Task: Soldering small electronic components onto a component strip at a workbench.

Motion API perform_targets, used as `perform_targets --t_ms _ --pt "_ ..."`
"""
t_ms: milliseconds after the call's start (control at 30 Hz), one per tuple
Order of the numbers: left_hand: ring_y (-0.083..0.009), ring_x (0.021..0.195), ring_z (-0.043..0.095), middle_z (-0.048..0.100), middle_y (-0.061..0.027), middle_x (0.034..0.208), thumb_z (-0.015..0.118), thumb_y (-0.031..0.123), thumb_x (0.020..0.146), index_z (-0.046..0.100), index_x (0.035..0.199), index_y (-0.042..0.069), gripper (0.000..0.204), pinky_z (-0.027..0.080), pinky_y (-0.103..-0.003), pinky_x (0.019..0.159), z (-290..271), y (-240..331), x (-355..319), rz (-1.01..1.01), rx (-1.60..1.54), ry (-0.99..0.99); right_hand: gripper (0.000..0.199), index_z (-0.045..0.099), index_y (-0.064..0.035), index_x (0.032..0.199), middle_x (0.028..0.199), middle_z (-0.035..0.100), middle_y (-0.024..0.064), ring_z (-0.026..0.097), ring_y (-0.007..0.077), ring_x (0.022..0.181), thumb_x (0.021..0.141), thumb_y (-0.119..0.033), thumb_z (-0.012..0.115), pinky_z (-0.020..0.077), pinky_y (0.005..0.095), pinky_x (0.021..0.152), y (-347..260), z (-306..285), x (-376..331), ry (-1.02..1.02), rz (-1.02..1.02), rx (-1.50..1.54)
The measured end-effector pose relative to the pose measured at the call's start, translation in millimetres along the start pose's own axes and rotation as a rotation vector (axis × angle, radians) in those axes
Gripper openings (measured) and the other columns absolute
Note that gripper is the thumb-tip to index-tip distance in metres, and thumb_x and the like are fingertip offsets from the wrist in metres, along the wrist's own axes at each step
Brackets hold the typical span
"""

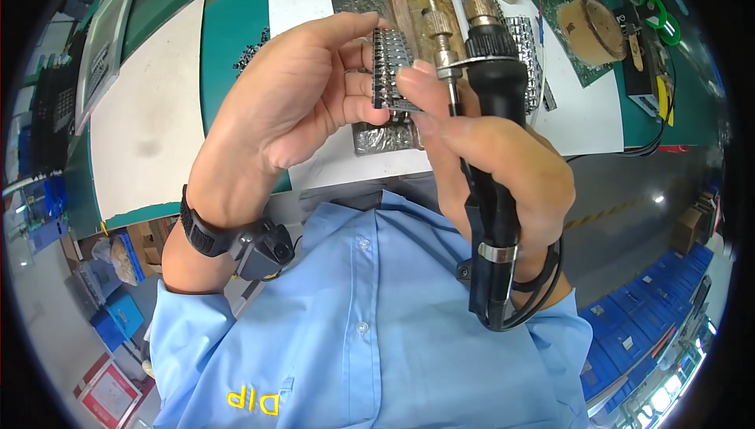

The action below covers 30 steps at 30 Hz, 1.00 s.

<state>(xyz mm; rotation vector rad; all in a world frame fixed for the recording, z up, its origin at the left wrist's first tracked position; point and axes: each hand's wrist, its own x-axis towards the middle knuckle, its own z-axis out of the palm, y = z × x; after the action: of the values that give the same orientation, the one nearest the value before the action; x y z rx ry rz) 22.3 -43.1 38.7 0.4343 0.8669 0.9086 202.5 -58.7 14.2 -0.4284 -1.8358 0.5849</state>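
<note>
My left hand (295,87) grips a narrow circuit board strip (391,55), lined with small shiny metal parts, by its left edge. The strip is held up above the table. In my right hand (523,169) is a black soldering iron (497,87) with a metal solder feed tube (437,24) alongside, its front end toward the far side of the table. My right thumb and fingertips also reach the strip's right side. Both hands are closed. Beneath the strip lies a dark, shiny, film-like pad (384,138), partly hidden by my hands.
More strips with metal parts (523,51) lie right of the iron. A tan round block (594,29) stands on a green mat, with green-handled scissors (661,20) beyond. Small loose parts (252,51) lie behind my left wrist. Blue bins (645,303) stand at the lower right.
</note>
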Motion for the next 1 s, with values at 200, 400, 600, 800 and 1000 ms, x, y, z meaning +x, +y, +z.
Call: perform_targets --t_ms 200,400,600,800,1000 --pt "-0.0137 0.065 0.063 0.061 -0.0099 0.086 0.038 0.015 0.091 0.051 0.104 -0.004 0.026 0.055 -0.022 0.049 4.4 -3.3 -2.1 0.040 0.036 0.103 0.026 0.048 0.0050 0.095 0.096 0.060 0.0266 0.061 0.0339 0.094 0.073 0.017 0.057 0.0483 0.0399 0.086 -1.5 0.4 -1.0 -0.048 0.057 0.071" --pt "-0.0147 0.057 0.061 0.059 -0.0094 0.076 0.036 0.013 0.092 0.051 0.100 -0.005 0.024 0.056 -0.026 0.056 4.0 -6.3 -2.7 0.110 0.074 0.168 0.026 0.048 0.0049 0.094 0.097 0.059 0.0275 0.060 0.0347 0.097 0.074 0.017 0.057 0.0462 0.0417 0.089 -4.7 0.7 -1.0 -0.038 0.057 0.072" --pt "-0.0135 0.056 0.060 0.058 -0.0078 0.075 0.037 0.014 0.092 0.052 0.100 -0.003 0.024 0.056 -0.025 0.056 -0.4 -7.4 -3.5 0.151 0.089 0.165 0.027 0.047 0.0029 0.094 0.097 0.060 0.0287 0.059 0.0362 0.097 0.073 0.016 0.059 0.0467 0.0413 0.087 -5.9 -0.5 1.9 -0.063 0.073 0.058" --pt "-0.0090 0.078 0.061 0.062 -0.0048 0.095 0.044 0.017 0.091 0.055 0.108 -0.001 0.027 0.051 -0.020 0.065 -13.1 -10.1 -0.7 0.166 0.099 0.076 0.030 0.045 0.0007 0.096 0.096 0.059 0.0304 0.059 0.0366 0.097 0.074 0.016 0.058 0.0467 0.0414 0.086 -6.4 1.1 2.2 -0.067 0.057 0.038" --pt "-0.0092 0.081 0.061 0.062 -0.0054 0.097 0.047 0.016 0.090 0.055 0.108 -0.002 0.027 0.050 -0.021 0.071 -12.3 -8.7 -3.7 0.197 0.135 0.078 0.034 0.044 -0.0010 0.100 0.096 0.059 0.0310 0.060 0.0371 0.096 0.074 0.015 0.058 0.0471 0.0424 0.085 -8.0 -1.0 3.8 -0.076 0.018 0.042"
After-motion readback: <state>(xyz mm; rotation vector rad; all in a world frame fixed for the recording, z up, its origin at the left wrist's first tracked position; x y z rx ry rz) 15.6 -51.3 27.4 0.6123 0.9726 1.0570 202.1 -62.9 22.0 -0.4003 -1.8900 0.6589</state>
